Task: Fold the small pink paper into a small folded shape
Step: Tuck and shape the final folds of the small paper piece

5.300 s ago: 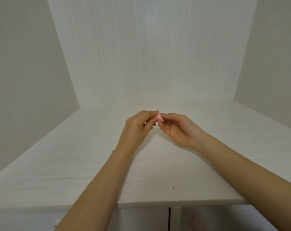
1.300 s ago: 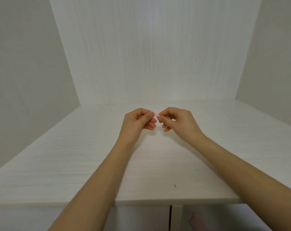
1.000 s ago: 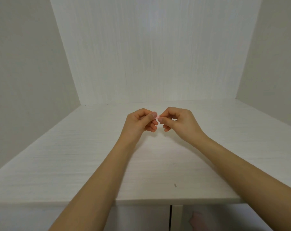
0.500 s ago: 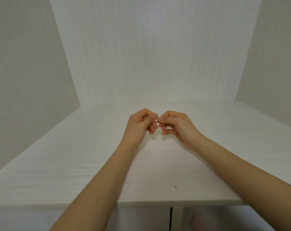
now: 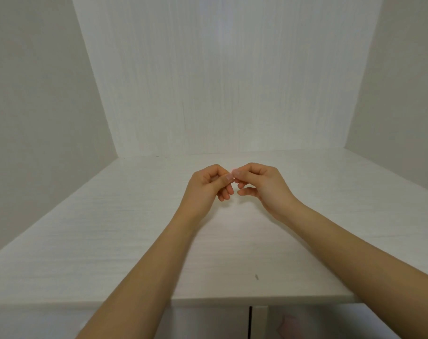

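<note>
Pinching between both hands, you have the pink paper [image 5: 233,171] raised above the middle of the worktop [image 5: 110,241], at about twelve o'clock from your body. Only a faint pink sliver shows where the two sets of fingertips meet; the rest is hidden, so its present shape cannot be told.

Your left hand [image 5: 209,185] closes thumb and forefinger on it from nine o'clock, your right hand [image 5: 262,183] from three o'clock. The spare fingers [image 5: 248,191] of the right hand curl loosely below, holding nothing.

Expect the paper to weigh almost nothing and to bend at the lightest push. At this size it is likely several layers thick, so it should feel stiffer and want to spring open. Grip it at the edges beside the crease, with the tips rather than the flats, and press firmly; a piece this small slips out easily.

Nothing stands in your way. A small dark speck [image 5: 256,277] lies near the front edge at about five o'clock, well apart from your hands. Plain walls close the worktop at nine, twelve and three o'clock.
</note>
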